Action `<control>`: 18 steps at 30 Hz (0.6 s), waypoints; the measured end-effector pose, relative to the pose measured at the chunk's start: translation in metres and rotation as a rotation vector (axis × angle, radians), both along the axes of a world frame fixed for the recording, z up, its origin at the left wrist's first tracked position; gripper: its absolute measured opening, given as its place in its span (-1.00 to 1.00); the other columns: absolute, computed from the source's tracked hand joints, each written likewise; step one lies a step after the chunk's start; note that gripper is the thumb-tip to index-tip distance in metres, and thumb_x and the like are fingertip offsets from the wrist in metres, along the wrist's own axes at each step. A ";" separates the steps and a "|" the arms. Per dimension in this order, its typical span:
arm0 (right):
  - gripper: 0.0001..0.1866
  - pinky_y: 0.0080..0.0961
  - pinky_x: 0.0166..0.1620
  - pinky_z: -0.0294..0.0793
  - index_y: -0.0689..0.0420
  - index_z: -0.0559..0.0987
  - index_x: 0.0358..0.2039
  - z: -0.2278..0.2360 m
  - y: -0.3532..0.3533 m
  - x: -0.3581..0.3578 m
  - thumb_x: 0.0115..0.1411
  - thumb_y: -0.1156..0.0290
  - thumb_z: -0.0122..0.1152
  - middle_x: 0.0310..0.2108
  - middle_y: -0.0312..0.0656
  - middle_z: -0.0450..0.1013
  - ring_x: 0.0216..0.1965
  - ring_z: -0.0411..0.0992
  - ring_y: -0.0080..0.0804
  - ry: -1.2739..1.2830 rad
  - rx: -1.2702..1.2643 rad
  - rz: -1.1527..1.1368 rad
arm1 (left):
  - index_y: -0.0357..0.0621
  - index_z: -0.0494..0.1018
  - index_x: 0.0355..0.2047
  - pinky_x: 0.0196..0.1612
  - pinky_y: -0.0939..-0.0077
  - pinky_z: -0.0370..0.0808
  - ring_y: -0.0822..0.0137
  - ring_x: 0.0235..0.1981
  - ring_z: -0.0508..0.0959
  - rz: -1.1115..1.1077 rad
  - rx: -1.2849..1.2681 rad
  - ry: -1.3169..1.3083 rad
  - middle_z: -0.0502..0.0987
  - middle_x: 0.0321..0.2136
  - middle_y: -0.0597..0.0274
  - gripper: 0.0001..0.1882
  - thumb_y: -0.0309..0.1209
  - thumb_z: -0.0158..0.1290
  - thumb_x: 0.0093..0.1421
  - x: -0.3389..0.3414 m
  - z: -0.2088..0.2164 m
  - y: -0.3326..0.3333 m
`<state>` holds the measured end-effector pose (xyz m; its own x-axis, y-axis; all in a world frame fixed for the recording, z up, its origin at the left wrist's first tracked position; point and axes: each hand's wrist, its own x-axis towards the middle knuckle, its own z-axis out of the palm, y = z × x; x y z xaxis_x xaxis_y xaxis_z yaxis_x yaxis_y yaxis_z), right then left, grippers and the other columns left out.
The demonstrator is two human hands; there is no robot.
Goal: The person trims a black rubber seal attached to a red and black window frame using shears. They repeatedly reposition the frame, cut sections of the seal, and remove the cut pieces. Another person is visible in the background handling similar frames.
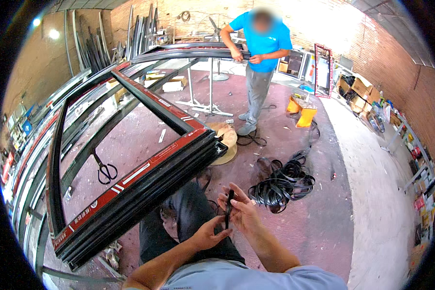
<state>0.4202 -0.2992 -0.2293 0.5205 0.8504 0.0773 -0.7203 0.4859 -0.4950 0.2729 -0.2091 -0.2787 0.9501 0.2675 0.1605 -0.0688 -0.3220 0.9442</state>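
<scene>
A short length of black rubber strip [228,212] stands nearly upright between my two hands, over my lap. My left hand [209,235] pinches its lower end between thumb and fingers. Higher up, my right hand [243,210] grips it with the thumb against bent fingers. Just ahead and to the left lies a large black window frame [145,176] with red film along its top faces; its near corner is close to my hands. Black-handled scissors [106,173] hang by the frame's inner opening.
A tangled heap of black strip [286,183] lies on the floor ahead right. A co-worker in a blue shirt [266,41] handles the frame stack's far end. Behind the near corner sits a cream round roll [224,140]. A yellow stool [302,111] stands farther right.
</scene>
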 end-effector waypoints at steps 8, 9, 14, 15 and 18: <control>-0.43 -0.29 0.12 0.51 0.16 0.32 0.26 0.006 0.032 0.075 0.20 0.69 -0.06 0.22 0.01 0.31 0.14 0.41 -0.15 -0.112 -0.070 -0.354 | -0.29 0.45 -0.11 -0.08 0.49 0.46 0.44 -0.24 0.53 0.032 -0.444 0.320 0.56 -0.34 0.24 -0.76 -0.34 0.01 0.39 -0.029 0.040 0.019; -0.44 -0.30 0.13 0.51 0.18 0.35 0.24 0.004 0.036 0.093 0.20 0.72 -0.09 0.21 0.02 0.32 0.15 0.40 -0.13 -0.077 -0.058 -0.428 | -0.29 0.45 -0.12 -0.10 0.50 0.47 0.44 -0.27 0.54 0.061 -0.457 0.317 0.56 -0.37 0.24 -0.76 -0.34 0.01 0.39 -0.034 0.042 0.026; -0.61 -0.37 -0.01 0.52 0.21 0.41 0.13 -0.048 0.058 0.142 0.29 0.61 -0.08 0.00 -0.07 0.45 -0.01 0.48 -0.21 -0.020 -0.236 -0.497 | -0.27 0.48 -0.13 -0.27 0.56 0.45 0.50 -0.42 0.46 0.274 -0.483 0.369 0.49 -0.48 0.31 -0.70 -0.25 -0.02 0.41 -0.062 0.063 0.062; -0.64 -0.38 -0.02 0.52 0.20 0.43 0.11 -0.062 0.064 0.143 0.30 0.57 -0.06 -0.05 -0.08 0.48 -0.05 0.49 -0.22 -0.026 -0.277 -0.463 | -0.27 0.48 -0.12 -0.29 0.53 0.47 0.49 -0.43 0.48 0.321 -0.495 0.400 0.52 -0.44 0.28 -0.71 -0.26 0.02 0.38 -0.068 0.064 0.070; -0.68 -0.44 -0.23 0.51 0.20 0.53 -0.03 -0.096 0.083 0.115 0.34 0.24 0.10 -0.35 -0.16 0.54 -0.37 0.51 -0.36 -0.246 -0.681 -0.126 | -0.25 0.49 -0.09 -0.34 0.47 0.49 0.47 -0.45 0.50 0.470 -0.467 0.518 0.58 -0.38 0.24 -0.69 -0.25 0.10 0.33 -0.079 0.066 0.082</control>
